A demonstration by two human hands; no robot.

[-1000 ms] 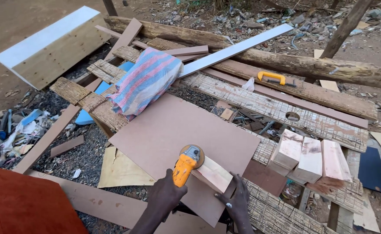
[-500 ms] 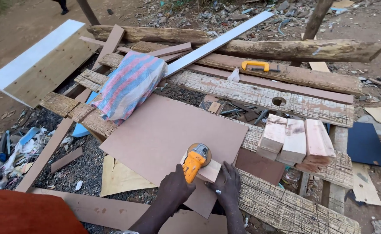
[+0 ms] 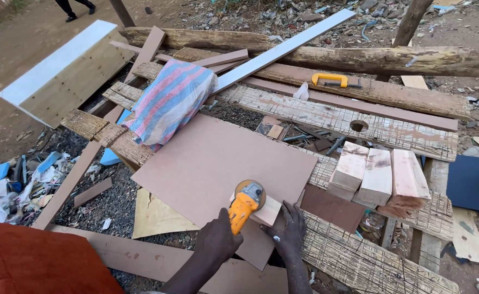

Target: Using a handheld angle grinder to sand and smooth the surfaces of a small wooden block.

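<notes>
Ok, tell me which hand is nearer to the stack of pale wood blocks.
Right. The right hand presses the small wood piece just left of the wood blocks. The left hand grips the yellow grinder, farther left.

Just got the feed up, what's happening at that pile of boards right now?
A person's left hand grips a yellow angle grinder, its disc set on a small pale wooden piece that the right hand steadies. Both rest on a large brown flat board laid over rough planks. A striped cloth bundle lies on the board's far corner; three pale wooden blocks sit to the right.
</notes>
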